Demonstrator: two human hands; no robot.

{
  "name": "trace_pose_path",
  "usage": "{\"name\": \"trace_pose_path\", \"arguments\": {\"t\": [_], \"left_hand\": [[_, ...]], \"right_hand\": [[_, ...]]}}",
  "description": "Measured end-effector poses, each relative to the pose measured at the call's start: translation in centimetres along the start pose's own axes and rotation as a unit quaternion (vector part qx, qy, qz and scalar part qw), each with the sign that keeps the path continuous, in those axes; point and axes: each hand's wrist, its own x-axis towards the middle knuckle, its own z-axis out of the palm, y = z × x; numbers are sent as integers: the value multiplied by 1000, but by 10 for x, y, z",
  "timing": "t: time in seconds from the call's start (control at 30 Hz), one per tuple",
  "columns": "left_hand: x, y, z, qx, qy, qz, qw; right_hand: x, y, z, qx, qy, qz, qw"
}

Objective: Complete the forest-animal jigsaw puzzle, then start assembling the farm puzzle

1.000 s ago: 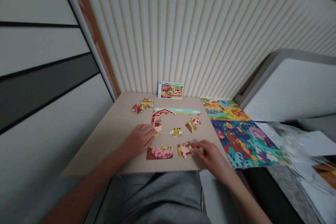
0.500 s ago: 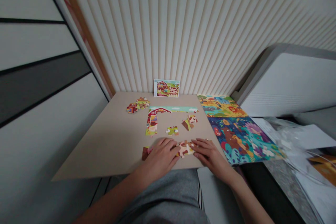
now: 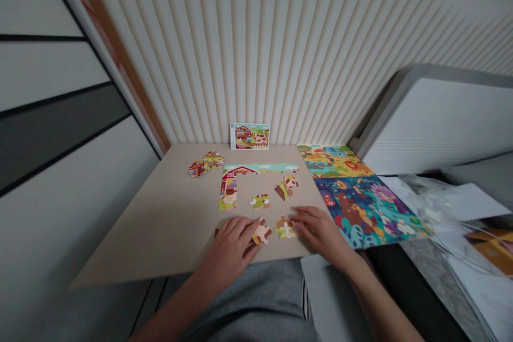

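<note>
Near the table's front edge, my left hand (image 3: pixel 234 240) is closed on a pink-and-brown jigsaw piece (image 3: pixel 262 232), thumb and fingers at its left side. My right hand (image 3: pixel 316 228) rests to the right, its fingertips on the edge of a green-and-brown jigsaw piece (image 3: pixel 284 228); its fingers partly cover that piece. A gap separates the two pieces. Beyond them lie a green piece (image 3: pixel 260 201) and a few cow-patterned pieces (image 3: pixel 287 187). The partly joined puzzle (image 3: pixel 227 192), with a red barn and a sky strip, forms a corner shape.
A picture card (image 3: pixel 250 136) leans against the pleated curtain (image 3: pixel 208 53) at the back. Loose jigsaw pieces (image 3: pixel 206 163) are heaped at the back left of the table (image 3: pixel 160 224). Two finished puzzles, one yellow (image 3: pixel 336 160) and one dark blue (image 3: pixel 368 211), lie at the right.
The pieces between my hands have come apart, leaving a gap. My left hand has shifted left with the pink-and-brown piece. The camera view has turned slightly.
</note>
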Motion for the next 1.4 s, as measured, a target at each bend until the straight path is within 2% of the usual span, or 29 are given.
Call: {"name": "trace_pose_path", "arguments": {"t": [0.07,0.23,0.37,0.5,0.77,0.97,1.17,1.27,1.4], "left_hand": [[0,0,1,-1,6,1,1000],[2,-1,6,-7,8,-19,1000],[2,-1,9,-10,17,-53,998],[-1,-2,11,-2,26,-67,997],[-5,-1,12,19,24,-68,997],[-4,1,11,29,37,-52,998],[-6,3,10,34,53,-23,998],[-6,6,8,30,49,-14,998],[-5,8,5,21,45,-12,999]], "right_hand": [[18,8,-1,-32,21,12,999],[73,41,0,-84,18,8,996],[100,63,2,-93,-12,-21,995],[103,75,1,-103,-26,-17,994],[89,86,-2,-106,-4,72,992],[86,92,-1,-96,36,157,982],[93,79,-2,-155,49,99,982],[98,54,5,-123,42,47,990],[101,11,21,-40,-35,-81,995]]}}
